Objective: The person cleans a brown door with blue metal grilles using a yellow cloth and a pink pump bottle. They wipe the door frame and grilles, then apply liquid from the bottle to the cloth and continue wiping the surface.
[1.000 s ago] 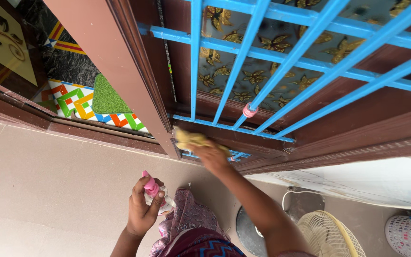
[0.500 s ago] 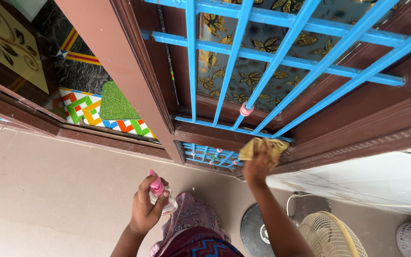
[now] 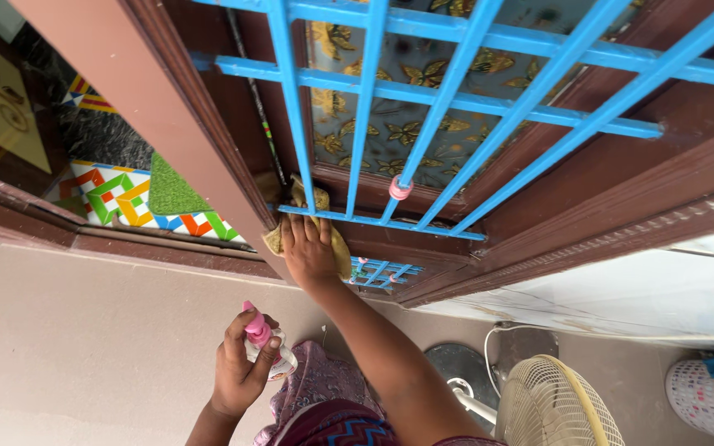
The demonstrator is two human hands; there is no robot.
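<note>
Cloth [image 3: 336,241] lies under flat right hand [image 3: 309,248]; left hand [image 3: 241,367] grips spray bottle [image 3: 264,345].

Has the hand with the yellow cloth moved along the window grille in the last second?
Yes. The right hand and its yellow cloth slid left along the bottom blue bar, from right of the pink ring to the grille's left corner by the brown frame.

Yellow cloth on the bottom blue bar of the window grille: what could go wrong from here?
The right hand presses the yellow cloth into the corner by the brown frame; fingers might catch between the blue grille and the wood. The left hand grips the pink-topped spray bottle loosely at chest height; it might slip or spray onto the clothing.
</note>
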